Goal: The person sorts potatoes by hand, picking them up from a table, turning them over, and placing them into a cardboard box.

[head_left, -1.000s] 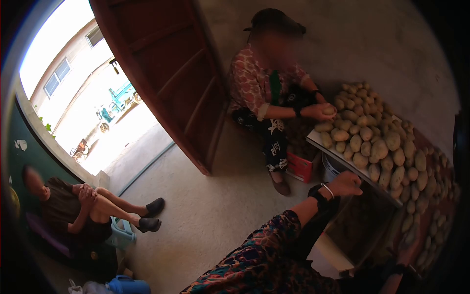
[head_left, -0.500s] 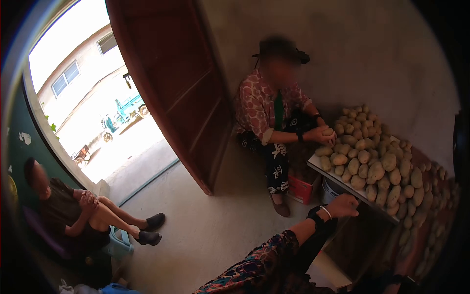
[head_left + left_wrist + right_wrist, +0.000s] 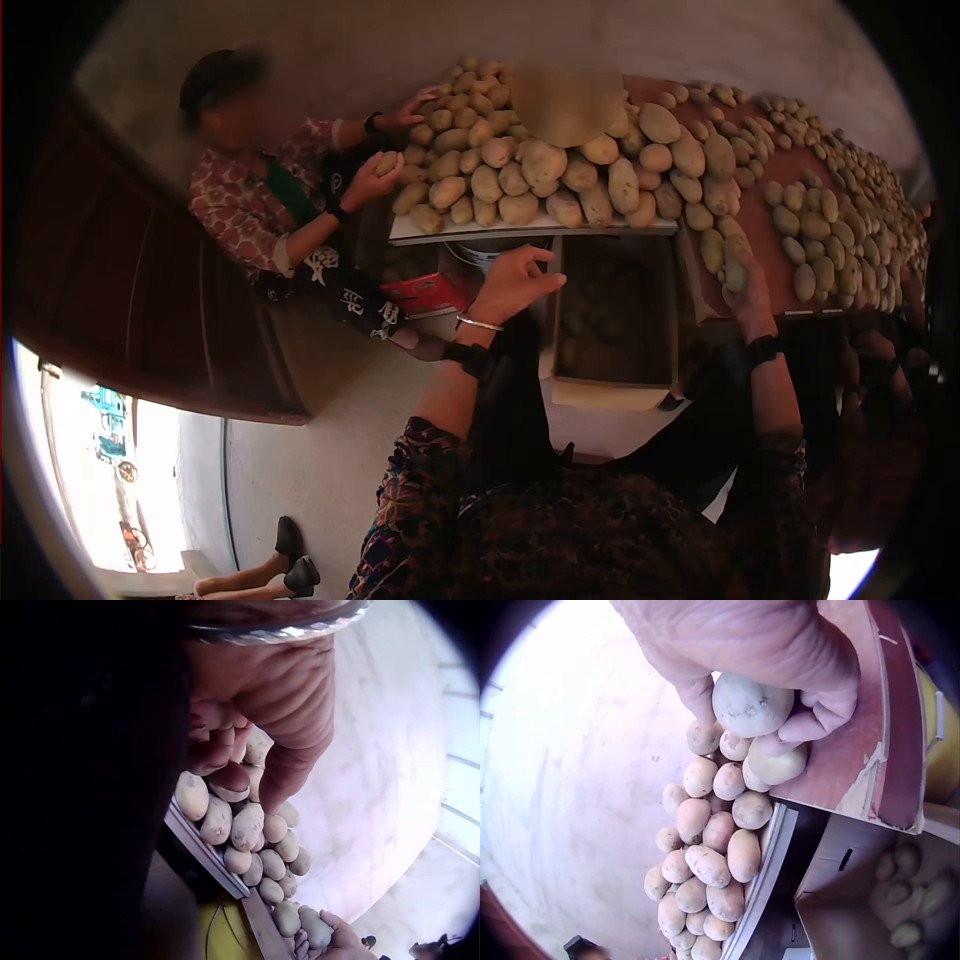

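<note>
My right hand (image 3: 757, 645) grips a large pale potato (image 3: 751, 705), its thumb on one side and fingers curled round the other. In the head view that hand (image 3: 752, 300) is at the front edge of the red-brown table (image 3: 715, 295), beside the potato pile (image 3: 540, 165). A second pale potato (image 3: 778, 761) lies against its fingertips in the right wrist view. My left hand (image 3: 515, 282) holds nothing; its fingers are loosely bent, thumb apart, in front of the white-edged board (image 3: 430, 236) that bears the pile.
Below the board stands an open cardboard box (image 3: 610, 395) with potatoes inside, flanked by a bucket (image 3: 480, 255) and a red box (image 3: 425, 293). At the left a seated person (image 3: 260, 190) holds a potato (image 3: 386, 163). More potatoes (image 3: 830, 240) cover the table at right.
The head view has swung right, bringing the pile to the middle and the doorway to the lower left. My right hand, dim at the lower right before, now shows with a potato.
</note>
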Demonstrator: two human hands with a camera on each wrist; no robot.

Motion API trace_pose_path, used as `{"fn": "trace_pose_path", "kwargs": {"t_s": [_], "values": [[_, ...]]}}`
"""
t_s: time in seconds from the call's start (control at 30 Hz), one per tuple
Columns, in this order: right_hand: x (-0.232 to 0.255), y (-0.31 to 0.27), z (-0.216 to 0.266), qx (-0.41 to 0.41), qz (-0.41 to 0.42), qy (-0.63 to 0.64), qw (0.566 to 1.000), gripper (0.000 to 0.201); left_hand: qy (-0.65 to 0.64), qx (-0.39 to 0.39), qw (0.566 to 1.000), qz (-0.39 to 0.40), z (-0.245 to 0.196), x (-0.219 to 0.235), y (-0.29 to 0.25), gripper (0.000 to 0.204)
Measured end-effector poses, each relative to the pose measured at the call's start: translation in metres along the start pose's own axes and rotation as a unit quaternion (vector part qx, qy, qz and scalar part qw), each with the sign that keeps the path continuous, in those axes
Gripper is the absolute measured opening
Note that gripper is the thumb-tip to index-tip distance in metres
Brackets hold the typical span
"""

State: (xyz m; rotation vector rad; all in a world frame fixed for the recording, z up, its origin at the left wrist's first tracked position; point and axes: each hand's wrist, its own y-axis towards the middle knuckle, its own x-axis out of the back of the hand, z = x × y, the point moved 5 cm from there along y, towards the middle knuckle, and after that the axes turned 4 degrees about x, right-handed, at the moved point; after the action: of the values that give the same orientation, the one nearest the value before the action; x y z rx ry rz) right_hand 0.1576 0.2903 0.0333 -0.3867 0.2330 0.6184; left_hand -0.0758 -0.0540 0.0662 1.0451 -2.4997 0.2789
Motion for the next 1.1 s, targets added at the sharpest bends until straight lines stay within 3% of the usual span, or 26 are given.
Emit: {"fn": "trace_pose_path", "kwargs": {"t_s": [0.07,0.23,0.3,0.37,0.43,0.5,0.57,0.63,0.67,0.7,0.77,0.83,0.9,0.97,1.0,1.03,1.1], "values": [[0.004,0.001,-0.001,0.004,0.007,-0.009,1.000,0.043,0.017,-0.001,1.000,0.015,-0.002,-0.008,0.003,0.040],[0.011,-0.009,0.006,0.006,-0.066,-0.002,0.998,0.045,0.109,-0.023,0.991,0.071,-0.005,-0.029,0.008,0.040],[0.007,-0.015,0.012,0.021,-0.042,0.004,0.999,0.046,0.160,-0.033,0.983,0.089,-0.016,-0.043,0.015,0.038],[0.013,-0.016,0.013,0.037,-0.080,-0.009,0.996,0.046,0.100,0.058,0.975,0.189,-0.028,-0.061,0.019,0.043],[0.019,-0.016,0.013,0.054,-0.113,-0.023,0.992,0.045,0.103,0.022,0.963,0.247,-0.051,-0.086,0.028,0.049],[0.027,-0.015,0.016,0.082,-0.144,-0.036,0.986,0.044,0.009,-0.023,0.930,0.367,-0.080,-0.125,0.036,0.053],[0.023,-0.016,0.015,0.100,-0.191,-0.068,0.974,0.045,-0.027,-0.016,0.921,0.388,-0.072,-0.146,0.042,0.054],[-0.002,-0.032,0.031,0.232,-0.140,-0.169,0.948,0.051,-0.156,0.068,0.918,0.359,-0.053,-0.160,0.042,0.056],[-0.013,-0.037,0.028,0.240,-0.084,-0.206,0.945,0.049,-0.187,0.104,0.917,0.336,-0.042,-0.166,0.041,0.056],[-0.021,-0.046,0.027,0.240,-0.087,-0.209,0.944,0.049,-0.190,0.104,0.916,0.339,-0.046,-0.173,0.036,0.056],[-0.053,-0.060,0.018,0.203,0.075,-0.242,0.946,0.045,-0.377,0.142,0.864,0.301,-0.060,-0.183,0.025,0.056],[-0.063,-0.055,-0.003,0.193,0.186,-0.261,0.927,0.033,-0.399,0.149,0.846,0.321,-0.057,-0.190,0.025,0.049],[-0.063,-0.056,-0.001,0.190,0.195,-0.309,0.911,0.024,-0.378,0.240,0.859,0.249,-0.030,-0.189,0.033,0.037],[-0.058,-0.052,0.001,0.125,0.161,-0.276,0.939,0.020,-0.361,0.262,0.869,0.213,-0.021,-0.184,0.034,0.030],[-0.046,-0.042,0.001,0.184,0.069,-0.294,0.935,0.021,-0.387,0.260,0.859,0.214,-0.019,-0.183,0.037,0.031],[-0.042,-0.035,0.006,0.185,0.067,-0.297,0.934,0.021,-0.412,0.257,0.847,0.216,-0.019,-0.183,0.040,0.032],[-0.023,-0.022,0.038,0.279,-0.119,-0.456,0.837,0.025,-0.400,0.240,0.855,0.225,-0.021,-0.182,0.043,0.035]]}}
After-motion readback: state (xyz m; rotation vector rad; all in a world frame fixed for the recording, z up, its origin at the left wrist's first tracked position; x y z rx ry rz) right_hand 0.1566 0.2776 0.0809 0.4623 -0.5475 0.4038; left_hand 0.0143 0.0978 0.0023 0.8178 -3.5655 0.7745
